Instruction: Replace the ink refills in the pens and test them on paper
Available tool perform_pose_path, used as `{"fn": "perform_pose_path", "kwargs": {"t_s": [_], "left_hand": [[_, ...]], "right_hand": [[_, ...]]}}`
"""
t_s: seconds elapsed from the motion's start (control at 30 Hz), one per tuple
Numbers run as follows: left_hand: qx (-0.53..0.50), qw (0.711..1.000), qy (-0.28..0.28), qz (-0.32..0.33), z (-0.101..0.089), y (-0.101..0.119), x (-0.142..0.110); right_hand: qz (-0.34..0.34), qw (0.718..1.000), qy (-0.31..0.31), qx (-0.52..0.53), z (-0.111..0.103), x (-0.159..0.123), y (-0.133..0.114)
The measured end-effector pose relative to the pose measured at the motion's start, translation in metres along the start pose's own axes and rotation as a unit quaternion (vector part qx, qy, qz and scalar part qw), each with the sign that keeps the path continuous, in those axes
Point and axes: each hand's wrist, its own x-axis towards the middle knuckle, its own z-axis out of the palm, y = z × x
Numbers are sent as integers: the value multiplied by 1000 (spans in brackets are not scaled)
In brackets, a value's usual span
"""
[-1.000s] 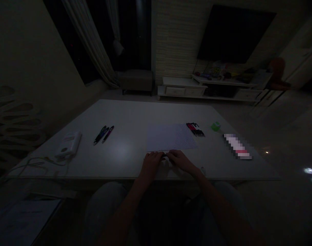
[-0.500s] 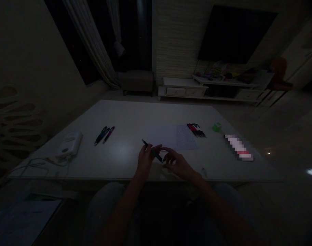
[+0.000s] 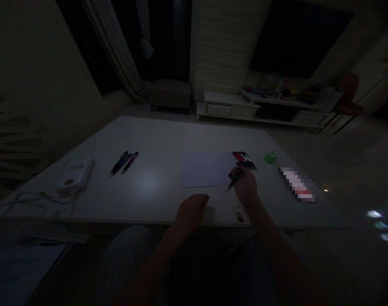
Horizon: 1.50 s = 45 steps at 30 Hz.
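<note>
My right hand (image 3: 244,185) grips a dark pen (image 3: 233,182) with its tip pointing down and left, just beside the right edge of a sheet of paper (image 3: 205,171). The hand is close to a row of dark pens with red parts (image 3: 244,160) lying on the white table (image 3: 168,212). My left hand (image 3: 191,211) rests curled near the table's front edge, with nothing visible in it. Farther left lie a few pens (image 3: 123,163). To the right are a small green object (image 3: 270,157) and a pixelated long item (image 3: 297,184).
A white plug-in device (image 3: 75,175) with a pale cable lies at the table's left end. Beyond the table stand a padded stool (image 3: 170,94) and a low white cabinet (image 3: 227,110) holding assorted items. A dark wall screen (image 3: 298,38) hangs above it.
The pen has gone from my left hand to my right. My right hand has moved forward and right towards the row of pens, and my left hand has dropped towards the table edge.
</note>
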Motion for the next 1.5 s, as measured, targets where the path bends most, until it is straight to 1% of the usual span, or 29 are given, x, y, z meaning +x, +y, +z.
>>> {"fn": "perform_pose_path", "kwargs": {"t_s": [0.03,0.07,0.13,0.2,0.27,0.4,0.47,0.6,0.73,0.83,0.93,1.0,1.07,1.13,1.17,1.23,1.3,1.33,1.47,1.5], "left_hand": [[72,997,6,23,0,-3,0],[121,992,7,44,0,-5,0],[164,984,7,76,2,-10,3],[180,979,18,95,3,-13,7],[197,975,26,103,4,-16,10],[229,969,14,86,2,-19,12],[245,967,5,70,2,-20,11],[265,963,-10,51,6,-23,9],[265,963,-11,51,9,-26,9],[266,962,-16,55,9,-27,9],[274,960,-21,54,8,-27,9],[280,958,-24,54,8,-25,9],[281,958,-26,53,7,-24,9],[278,959,-24,54,7,-23,9],[277,959,-22,54,7,-24,9],[280,958,-20,56,8,-24,9],[284,957,-20,56,8,-25,9],[285,957,-21,57,8,-25,9],[287,956,-24,59,7,-23,9],[288,956,-23,59,6,-22,9]], "right_hand": [[47,998,-22,21,-3,7,-2],[86,995,-47,33,-5,12,-4],[137,985,-96,41,-5,19,-8],[158,978,-129,36,1,25,-11],[168,974,-148,36,8,30,-13],[173,971,-150,63,16,41,-11],[166,972,-146,76,14,43,-8],[151,974,-134,101,4,41,-2],[157,975,-128,89,-3,37,0],[145,979,-122,73,-3,37,-3],[148,982,-111,36,2,39,-3],[164,981,-105,-6,6,40,0],[191,973,-112,-68,9,39,5],[202,960,-128,-147,12,36,12],[195,953,-139,-185,13,34,15],[148,945,-154,-250,15,29,21],[100,938,-157,-294,18,23,26],[88,935,-159,-305,19,21,29],[95,920,-206,-318,22,15,40],[81,916,-201,-337,22,15,43]]}}
